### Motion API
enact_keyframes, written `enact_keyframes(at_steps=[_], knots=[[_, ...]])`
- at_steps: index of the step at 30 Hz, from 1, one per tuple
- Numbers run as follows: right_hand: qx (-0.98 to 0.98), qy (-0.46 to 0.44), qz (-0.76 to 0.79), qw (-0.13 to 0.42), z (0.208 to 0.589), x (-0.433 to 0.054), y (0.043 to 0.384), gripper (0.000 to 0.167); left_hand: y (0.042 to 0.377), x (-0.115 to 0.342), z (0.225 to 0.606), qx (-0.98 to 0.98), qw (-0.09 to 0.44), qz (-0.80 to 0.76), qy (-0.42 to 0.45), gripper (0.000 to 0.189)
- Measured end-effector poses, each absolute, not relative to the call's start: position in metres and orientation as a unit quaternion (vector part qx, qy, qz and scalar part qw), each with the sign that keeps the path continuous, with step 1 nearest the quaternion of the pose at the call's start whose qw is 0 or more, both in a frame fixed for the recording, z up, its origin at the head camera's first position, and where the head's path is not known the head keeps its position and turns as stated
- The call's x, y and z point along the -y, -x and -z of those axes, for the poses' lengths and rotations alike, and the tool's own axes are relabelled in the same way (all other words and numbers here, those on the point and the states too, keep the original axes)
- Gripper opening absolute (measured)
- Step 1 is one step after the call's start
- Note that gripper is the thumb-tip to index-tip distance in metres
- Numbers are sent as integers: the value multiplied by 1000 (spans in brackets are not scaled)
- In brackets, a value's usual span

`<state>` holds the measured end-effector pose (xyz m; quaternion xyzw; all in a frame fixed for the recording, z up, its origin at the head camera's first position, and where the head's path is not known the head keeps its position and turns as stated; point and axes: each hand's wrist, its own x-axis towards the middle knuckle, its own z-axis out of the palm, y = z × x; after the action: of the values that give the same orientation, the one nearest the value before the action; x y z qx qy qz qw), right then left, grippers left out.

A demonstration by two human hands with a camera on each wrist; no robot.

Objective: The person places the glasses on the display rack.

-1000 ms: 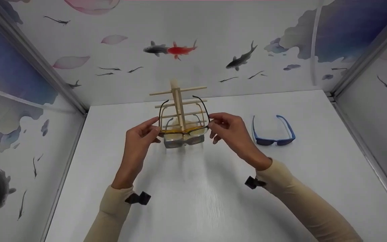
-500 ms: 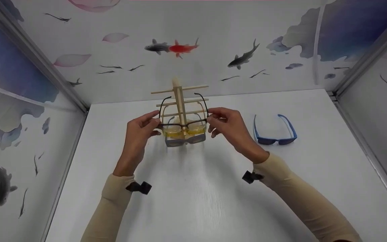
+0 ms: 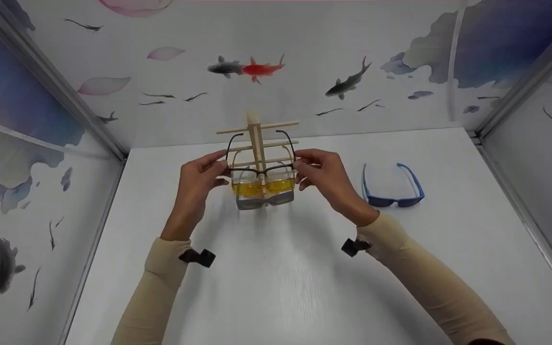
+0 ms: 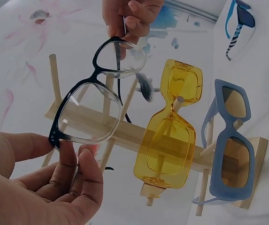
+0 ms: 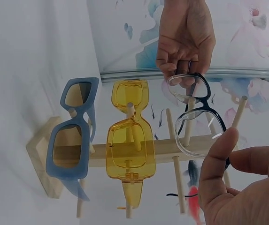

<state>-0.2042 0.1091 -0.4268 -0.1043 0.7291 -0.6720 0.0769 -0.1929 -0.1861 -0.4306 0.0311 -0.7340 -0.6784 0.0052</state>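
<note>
Both hands hold a pair of black-topped clear-lens glasses [image 3: 261, 171] at a wooden eyewear stand [image 3: 255, 143]. My left hand [image 3: 199, 182] pinches one end of the frame by the hinge, and my right hand [image 3: 325, 179] pinches the opposite end. The temples point back on either side of the post. Below these glasses, yellow see-through glasses [image 4: 165, 136] sit on the stand. Blue-grey sunglasses [image 5: 73, 133] sit at the lowest level, near the base [image 5: 45, 154]. In the left wrist view the clear lenses are close to the pegs; whether the bridge touches one, I cannot tell.
Blue sunglasses [image 3: 393, 199] with dark lenses lie on the white table [image 3: 276, 287], right of the stand, temples pointing back. The stand's topmost peg [image 3: 281, 124] holds no glasses. Walls printed with fish [image 3: 348, 84] enclose the table at the back and sides.
Both hands have raised the black-topped glasses from in front of the yellow pair to above it. The yellow lenses now show fully. The other glasses have stayed put.
</note>
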Motion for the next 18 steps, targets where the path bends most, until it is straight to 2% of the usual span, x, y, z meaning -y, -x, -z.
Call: enact_keyframes(at_steps=[18], knots=[[-731,91,671,78,437,-105,214,35,199,188,439,724,0,689,-33,39]])
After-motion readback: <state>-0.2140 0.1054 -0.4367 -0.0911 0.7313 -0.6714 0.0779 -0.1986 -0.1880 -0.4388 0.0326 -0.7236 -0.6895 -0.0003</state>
